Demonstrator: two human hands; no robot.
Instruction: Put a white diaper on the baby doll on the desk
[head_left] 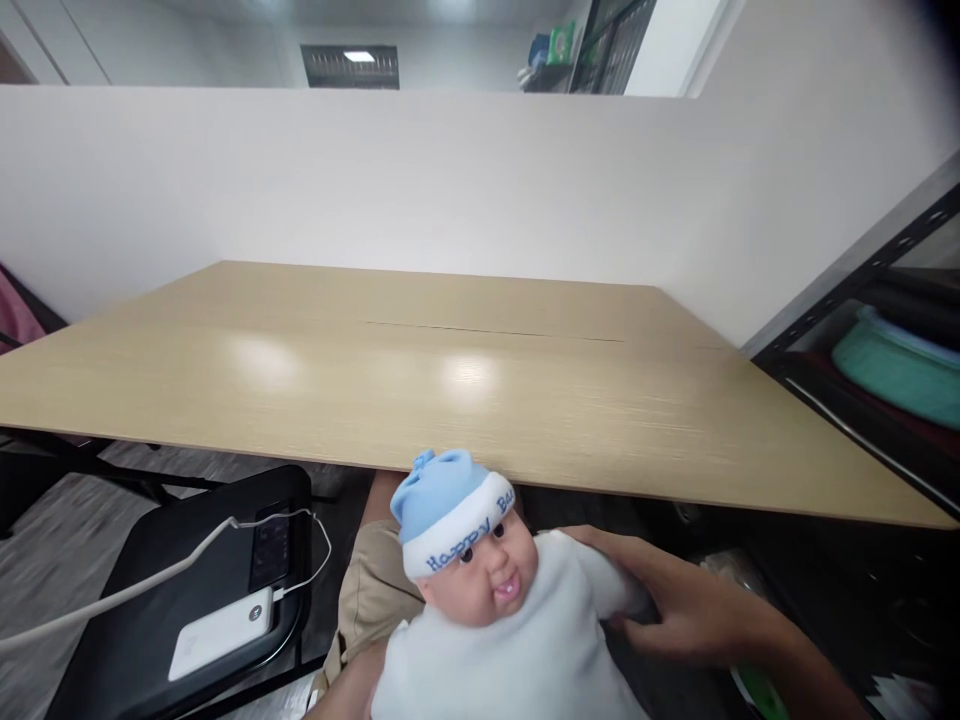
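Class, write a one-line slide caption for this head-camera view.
A baby doll in a blue cap, held on the lap by the right hand and left hand, below a wooden table.

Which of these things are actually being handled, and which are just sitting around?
In hand: baby doll with its blue-and-white cap, right hand on its side, left hand under it.
Lying about: wooden table, white power bank with cable on black chair, green tub on shelf.

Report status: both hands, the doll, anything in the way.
Right hand gripping baby doll at its side. Left hand mostly hidden beneath doll. Table edge just ahead.
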